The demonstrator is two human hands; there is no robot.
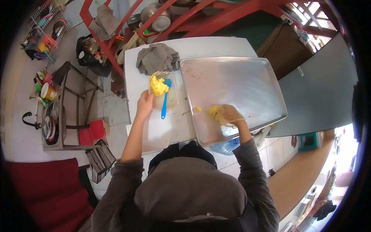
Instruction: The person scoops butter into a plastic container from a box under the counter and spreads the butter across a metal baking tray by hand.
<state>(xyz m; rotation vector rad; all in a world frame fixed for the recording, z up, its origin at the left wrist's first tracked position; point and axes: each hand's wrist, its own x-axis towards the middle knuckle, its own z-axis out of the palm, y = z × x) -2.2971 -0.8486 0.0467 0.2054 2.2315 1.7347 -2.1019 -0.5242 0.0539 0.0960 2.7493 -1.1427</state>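
My left hand (145, 103) grips the left rim of a clear plastic container (173, 101). Inside it lie a soft yellow lump like margarine (158, 86) and a blue brush (165, 101), its handle sticking out over the near rim. Over the large metal baking tray (247, 83), my right hand (230, 115) seems covered by a clear plastic bag or glove. Its fingers are closed on a yellow margarine-like lump (215, 111) at the tray's surface. A small yellow dab (198, 108) sits on the tray to the left of that hand.
A crumpled grey-brown cloth (157, 58) lies behind the container on the white table (185, 44). Red metal railings (154, 17) stand beyond it. A dish rack (52, 127) is at far left, and a blue water bottle (226, 147) stands below the tray's near edge.
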